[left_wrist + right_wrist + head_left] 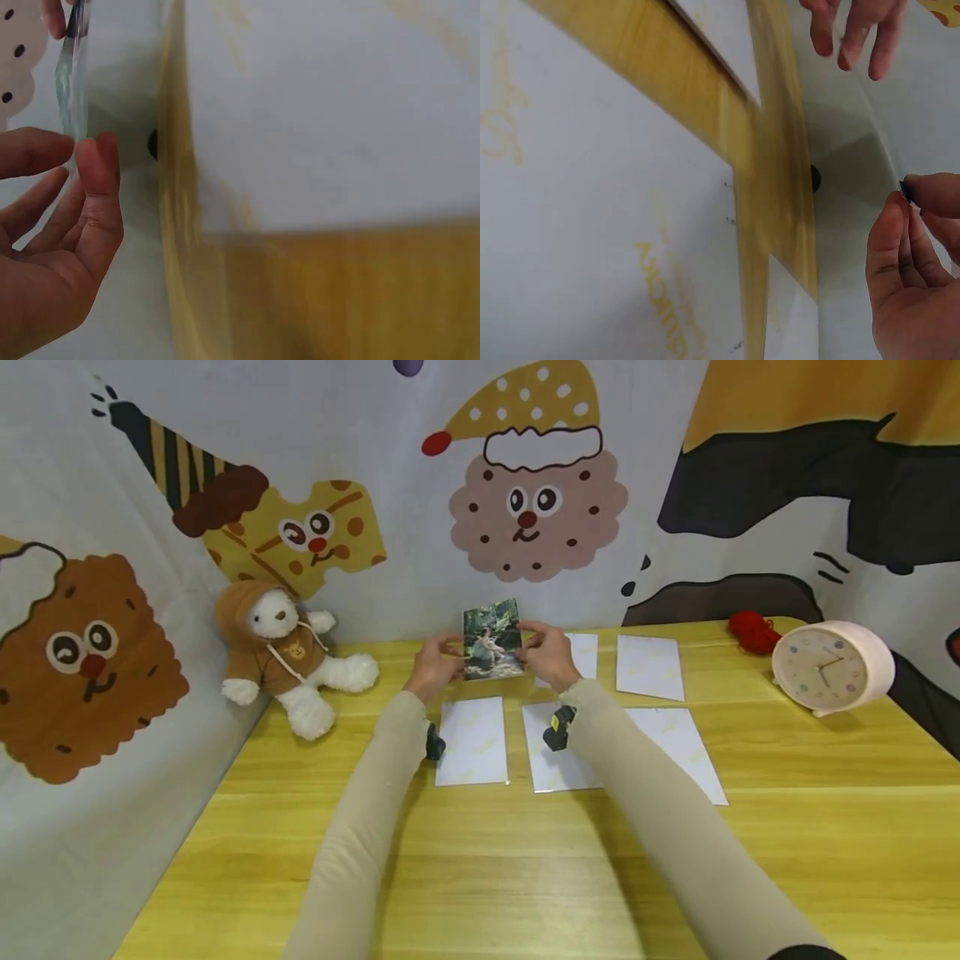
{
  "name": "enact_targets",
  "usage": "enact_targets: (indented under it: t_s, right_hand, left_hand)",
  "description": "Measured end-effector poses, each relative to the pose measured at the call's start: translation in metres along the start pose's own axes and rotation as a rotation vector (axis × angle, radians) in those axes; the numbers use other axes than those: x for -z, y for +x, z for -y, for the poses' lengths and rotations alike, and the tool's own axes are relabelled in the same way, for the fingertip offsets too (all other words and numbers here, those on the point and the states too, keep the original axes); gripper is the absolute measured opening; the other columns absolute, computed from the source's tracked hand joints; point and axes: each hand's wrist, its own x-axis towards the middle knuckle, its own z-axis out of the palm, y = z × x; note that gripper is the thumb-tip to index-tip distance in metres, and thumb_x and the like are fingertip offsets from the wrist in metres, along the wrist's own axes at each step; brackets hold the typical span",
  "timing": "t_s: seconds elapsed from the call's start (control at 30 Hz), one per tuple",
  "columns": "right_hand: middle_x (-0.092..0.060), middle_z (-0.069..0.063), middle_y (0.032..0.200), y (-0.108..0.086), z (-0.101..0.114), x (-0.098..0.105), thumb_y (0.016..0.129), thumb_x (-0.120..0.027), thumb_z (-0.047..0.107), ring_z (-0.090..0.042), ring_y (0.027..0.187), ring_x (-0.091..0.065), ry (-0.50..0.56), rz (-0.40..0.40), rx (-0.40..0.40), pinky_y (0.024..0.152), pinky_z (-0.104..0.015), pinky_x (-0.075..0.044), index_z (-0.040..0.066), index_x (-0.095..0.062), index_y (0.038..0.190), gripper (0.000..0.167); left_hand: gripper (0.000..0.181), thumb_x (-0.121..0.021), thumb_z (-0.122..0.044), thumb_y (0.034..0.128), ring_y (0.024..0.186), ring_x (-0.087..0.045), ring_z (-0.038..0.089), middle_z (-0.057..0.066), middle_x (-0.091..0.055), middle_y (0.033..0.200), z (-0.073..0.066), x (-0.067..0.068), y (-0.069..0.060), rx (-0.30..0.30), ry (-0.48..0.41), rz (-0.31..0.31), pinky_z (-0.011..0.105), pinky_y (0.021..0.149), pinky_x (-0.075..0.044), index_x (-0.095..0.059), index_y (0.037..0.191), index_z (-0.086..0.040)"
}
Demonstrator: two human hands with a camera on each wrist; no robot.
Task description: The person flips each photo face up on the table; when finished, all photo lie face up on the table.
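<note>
A glossy photo print [491, 643] of a seated figure amid greenery is held up off the table at the back, its picture side toward the head camera. My left hand [437, 667] pinches its left edge between thumb and fingers. On the opposite edge, my right hand [551, 656] pinches it too. The left wrist view shows the print [73, 90] nearly edge-on, gripped by the left hand [64, 225]. From the right wrist, the right hand [919, 262] has the thin edge between thumb and fingertips. Below lies a white-backed print [472, 742], face down.
Several more white-backed prints lie face down, one [650, 667] at the back and one [678, 747] partly under my right sleeve. A plush bear [277, 652] sits at the left. A round clock [821, 668] and red yarn [753, 632] stand at the right. Behind hangs a cartoon-printed cloth [412, 552].
</note>
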Motion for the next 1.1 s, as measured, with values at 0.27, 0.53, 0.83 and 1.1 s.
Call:
enact_targets:
  t_s: [0.27,0.53,0.83,1.1]
  right_hand:
    - [-0.071,-0.013,0.088,0.005,-0.004,-0.011,0.088,-0.070,0.003,-0.014,0.062,-0.062,-0.160,0.049,-0.030,0.062,-0.027,-0.050,0.007,-0.062,0.137,0.050]
    - [-0.074,-0.018,0.103,0.009,-0.015,-0.025,0.089,-0.073,0.013,-0.027,0.086,-0.068,-0.361,0.141,-0.061,0.075,-0.037,-0.056,0.005,-0.062,0.135,0.048]
    - [-0.064,-0.025,0.133,0.008,-0.015,-0.034,0.089,-0.068,0.012,-0.040,0.123,-0.062,-0.525,0.215,0.007,0.101,-0.048,-0.054,-0.005,-0.060,0.134,0.049]
    - [-0.066,-0.023,0.125,0.009,-0.009,-0.039,0.090,-0.070,0.020,-0.038,0.110,-0.067,-0.684,0.227,0.032,0.088,-0.050,-0.058,0.000,-0.068,0.123,0.038]
  left_hand:
    - [0.048,-0.068,0.007,0.0870,0.090,-0.066,0.022,0.018,-0.062,0.131,0.005,0.005,-0.001,0.091,0.128,0.039,0.039,0.085,-0.060,-0.063,0.133,-0.005]
    - [0.039,-0.072,-0.003,0.0858,0.112,-0.066,0.031,0.017,-0.064,0.131,0.007,0.003,0.002,0.048,0.423,0.067,0.041,0.096,-0.056,-0.068,0.125,-0.004]
    - [0.037,-0.073,-0.009,0.0866,0.121,-0.062,0.031,0.012,-0.067,0.131,0.011,-0.003,0.009,0.068,0.613,0.068,0.044,0.100,-0.054,-0.070,0.124,-0.007]
    - [0.035,-0.069,-0.012,0.0925,0.119,-0.064,0.032,0.012,-0.068,0.131,0.005,-0.007,0.008,0.040,0.732,0.084,0.045,0.098,-0.056,-0.068,0.127,-0.007]
